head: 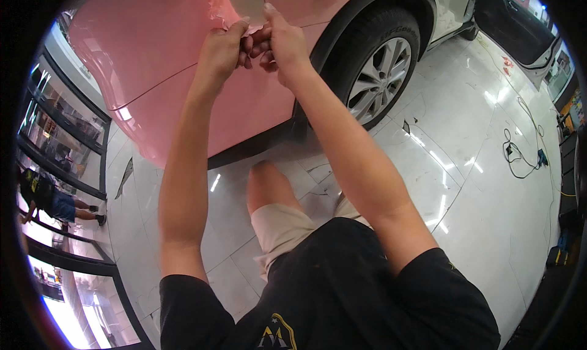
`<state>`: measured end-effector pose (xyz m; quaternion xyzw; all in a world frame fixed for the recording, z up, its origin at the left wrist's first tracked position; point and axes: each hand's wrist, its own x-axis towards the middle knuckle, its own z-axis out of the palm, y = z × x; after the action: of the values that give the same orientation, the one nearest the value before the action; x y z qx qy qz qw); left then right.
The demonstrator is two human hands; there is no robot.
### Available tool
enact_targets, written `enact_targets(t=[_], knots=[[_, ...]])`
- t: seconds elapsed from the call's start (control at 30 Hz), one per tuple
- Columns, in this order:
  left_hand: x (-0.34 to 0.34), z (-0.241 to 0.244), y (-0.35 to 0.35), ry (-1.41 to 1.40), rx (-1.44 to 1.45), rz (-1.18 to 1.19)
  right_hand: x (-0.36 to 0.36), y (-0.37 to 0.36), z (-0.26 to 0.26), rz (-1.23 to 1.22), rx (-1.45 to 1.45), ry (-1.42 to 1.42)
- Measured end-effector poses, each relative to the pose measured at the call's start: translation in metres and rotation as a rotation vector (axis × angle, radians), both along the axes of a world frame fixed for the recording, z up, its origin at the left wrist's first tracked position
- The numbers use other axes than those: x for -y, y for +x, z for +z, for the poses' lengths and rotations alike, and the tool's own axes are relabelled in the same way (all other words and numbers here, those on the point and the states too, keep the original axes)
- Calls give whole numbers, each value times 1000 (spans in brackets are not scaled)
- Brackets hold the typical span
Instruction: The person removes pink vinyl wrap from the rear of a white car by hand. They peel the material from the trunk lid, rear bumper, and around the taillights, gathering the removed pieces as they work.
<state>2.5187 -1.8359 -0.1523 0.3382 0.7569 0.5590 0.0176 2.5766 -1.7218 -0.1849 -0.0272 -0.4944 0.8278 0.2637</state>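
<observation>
Pink wrap film (pixel 156 79) covers the rear body panel of a car. Near the top of the view, a rounded opening in the film bares a pale surface (pixel 245 1); the film edge on its left is crumpled and ragged. My left hand (pixel 224 49) pinches the film at the opening's lower edge. Close beside it, my right hand (pixel 286 42) also grips the edge, its thumb up along the right side. The fingertips of both hands nearly meet, and they partly hide the film between them.
A black wheel arch (pixel 323 45), tyre and silver alloy wheel (pixel 383 81) stand right of my hands. Farther right, a car door (pixel 509 24) hangs open. Cables (pixel 520 159) lie on cracked floor tiles (pixel 458 134). Someone (pixel 55 196) stands by glass doors (pixel 69 116) at left.
</observation>
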Motion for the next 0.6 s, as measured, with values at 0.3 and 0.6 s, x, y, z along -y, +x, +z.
enact_targets(t=[0.3, 0.6], knots=[[-13, -4, 21, -53, 121, 143, -16, -21, -7, -33, -111, -19], [-29, -7, 7, -401, -416, 430, 8, -49, -33, -155, -432, -226]])
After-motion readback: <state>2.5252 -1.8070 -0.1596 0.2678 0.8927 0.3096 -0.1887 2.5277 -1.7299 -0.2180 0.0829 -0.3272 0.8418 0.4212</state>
